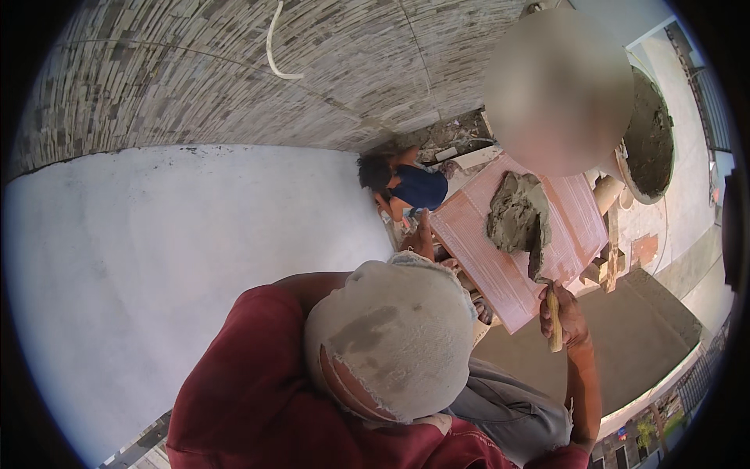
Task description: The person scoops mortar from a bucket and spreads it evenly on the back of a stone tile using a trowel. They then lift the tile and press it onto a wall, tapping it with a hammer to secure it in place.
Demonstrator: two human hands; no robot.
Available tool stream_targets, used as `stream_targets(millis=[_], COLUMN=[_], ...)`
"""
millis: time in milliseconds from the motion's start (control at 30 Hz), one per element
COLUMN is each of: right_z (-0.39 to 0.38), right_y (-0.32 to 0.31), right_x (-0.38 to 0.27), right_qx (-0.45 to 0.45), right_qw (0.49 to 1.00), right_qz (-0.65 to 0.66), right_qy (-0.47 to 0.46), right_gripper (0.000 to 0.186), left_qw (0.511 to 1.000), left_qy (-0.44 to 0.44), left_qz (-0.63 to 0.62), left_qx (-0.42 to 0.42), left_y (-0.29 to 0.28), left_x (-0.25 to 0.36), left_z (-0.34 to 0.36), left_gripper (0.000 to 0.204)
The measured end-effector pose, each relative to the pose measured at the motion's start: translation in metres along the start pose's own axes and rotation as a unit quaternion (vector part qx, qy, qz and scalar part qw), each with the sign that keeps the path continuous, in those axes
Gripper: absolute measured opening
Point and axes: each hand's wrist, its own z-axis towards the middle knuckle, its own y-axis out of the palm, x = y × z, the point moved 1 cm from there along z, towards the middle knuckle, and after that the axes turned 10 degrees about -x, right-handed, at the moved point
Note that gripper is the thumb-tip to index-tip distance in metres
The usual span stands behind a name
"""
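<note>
Neither of my hands is visible. Just below me, a co-worker in a red shirt (pixel 234 367) and pale stained cap (pixel 387 340) is seen from behind. That worker's right hand (pixel 564 316) grips a trowel by its wooden handle (pixel 555 324); the blade is coated with mortar. Their left hand (pixel 422 238) is beside the left edge of a pink square tile (pixel 476 262), turned back-side up. A thick grey heap of mortar (pixel 512 207) lies on the tile and runs down toward the trowel.
Another person in a navy top (pixel 418 187) crouches by the white wall (pixel 187 219). A blurred person (pixel 558 94) is beside a mortar bucket (pixel 648 152). A patterned stone surface (pixel 195 78) spans the top. A dark grey slab (pixel 641 344) and wood offcuts (pixel 613 258) are at right.
</note>
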Motion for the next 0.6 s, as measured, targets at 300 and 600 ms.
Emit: stream_targets(millis=[300,600], right_z=[0.023,-0.027], right_y=[0.016,0.018], right_x=[0.007,-0.083], right_qx=[-0.037,0.157], right_qw=[0.986,0.614], right_qz=[-0.165,-0.739], right_qy=[-0.006,-0.228], right_gripper=[0.044,0.029], left_qw=[0.998,0.999], left_qy=[-0.049,-0.015], left_qz=[0.032,0.029], left_qx=[-0.03,0.021], left_y=[0.009,-0.003], left_x=[-0.013,0.008], left_z=[0.011,-0.009], left_gripper=[0.13,0.128])
